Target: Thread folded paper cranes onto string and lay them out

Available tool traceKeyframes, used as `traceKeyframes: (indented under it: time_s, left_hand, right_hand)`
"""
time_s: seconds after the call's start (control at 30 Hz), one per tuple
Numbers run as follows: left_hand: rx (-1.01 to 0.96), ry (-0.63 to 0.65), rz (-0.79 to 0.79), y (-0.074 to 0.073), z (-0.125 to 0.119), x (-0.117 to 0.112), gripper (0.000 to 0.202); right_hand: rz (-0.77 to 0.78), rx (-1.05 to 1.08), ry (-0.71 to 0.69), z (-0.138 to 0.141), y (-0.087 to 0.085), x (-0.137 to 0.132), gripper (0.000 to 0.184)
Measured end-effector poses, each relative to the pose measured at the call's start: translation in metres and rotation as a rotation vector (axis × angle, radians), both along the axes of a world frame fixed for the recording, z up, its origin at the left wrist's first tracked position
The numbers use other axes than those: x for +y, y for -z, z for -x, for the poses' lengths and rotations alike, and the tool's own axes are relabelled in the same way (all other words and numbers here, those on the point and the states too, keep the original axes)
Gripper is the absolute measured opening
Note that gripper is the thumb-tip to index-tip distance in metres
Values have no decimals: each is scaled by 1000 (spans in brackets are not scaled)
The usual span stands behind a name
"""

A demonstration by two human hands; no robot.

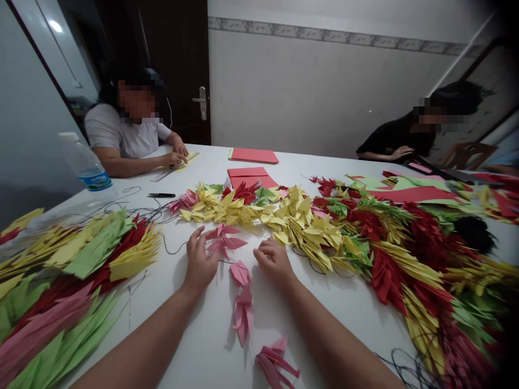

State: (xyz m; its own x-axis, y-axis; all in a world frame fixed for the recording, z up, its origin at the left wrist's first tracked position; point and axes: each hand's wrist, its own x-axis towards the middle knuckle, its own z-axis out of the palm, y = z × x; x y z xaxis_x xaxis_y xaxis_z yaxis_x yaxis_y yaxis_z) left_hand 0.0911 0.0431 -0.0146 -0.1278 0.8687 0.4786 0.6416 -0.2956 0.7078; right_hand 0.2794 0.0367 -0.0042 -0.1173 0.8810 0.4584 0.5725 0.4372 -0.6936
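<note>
My left hand [199, 258] rests on the white table [211, 346], its fingertips against a pink paper crane [224, 241]. A dark thread runs toward that hand, though any grip on it is hidden. My right hand [273, 261] lies curled a short way to the right, with nothing visible in it. Below and between my hands lie more pink origami cranes [243, 314]. Just ahead, a long band of yellow, red and green folded paper cranes [292, 221] stretches across the table.
Large heaps of strung paper cranes [68, 275] fill the left and right table sides. Black scissors [161, 195], a water bottle [87, 165] and red paper sheets [253, 155] lie farther off. Two seated people [130, 127] work at the far side, one with hands on yellow paper.
</note>
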Motion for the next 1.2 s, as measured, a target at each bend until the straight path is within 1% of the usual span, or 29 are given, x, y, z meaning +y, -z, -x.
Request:
traceKeyframes:
  time_s: [0.07,0.13,0.17,0.2,0.23,0.3,0.33,0.37,0.47,0.57,0.63,0.77,0.8,0.93,1.07,1.2]
  left_hand:
    - [-12,21,-83,-8,1,-7,34]
    - [41,50,-187,-16,1,-14,27]
    - [88,93,-223,-18,0,-18,20]
    - [149,168,-231,-20,-1,-21,14]
    - [215,270,-211,-22,-3,-23,11]
    - [343,478,-112,-22,-6,-25,13]
    - [393,544,-60,-22,-7,-25,17]
    - [429,571,-21,-22,-7,-25,23]
    - [458,565,26,-22,-7,-24,40]
    - [450,615,53,-22,-6,-24,51]
    - [435,620,81,-22,-6,-24,45]
    - [358,550,136,-20,-7,-22,12]
    - [330,539,141,-19,-8,-21,8]
    - [239,498,120,-18,-8,-19,18]
    - [169,415,85,-18,-7,-19,19]
    - [78,370,59,-17,-8,-19,17]
  right_hand:
    - [32,-76,-40,0,1,-1,29]
    - [64,-115,-84,1,1,-1,21]
    - [74,-125,-102,1,2,-1,19]
    - [80,-130,-117,1,2,-1,19]
    - [85,-133,-128,1,2,0,19]
    - [93,-139,-148,0,2,0,20]
    - [95,-142,-155,0,2,1,21]
    - [98,-144,-163,0,2,1,22]
    - [112,-146,-177,-1,3,3,22]
    - [120,-151,-173,-1,4,3,22]
    - [123,-152,-164,0,4,3,21]
    - [138,-160,-166,0,4,4,20]
    - [139,-164,-169,0,4,4,21]
    - [133,-164,-170,0,4,5,21]
    - [113,-161,-180,2,1,3,29]
    - [137,-103,-209,4,-2,-1,34]
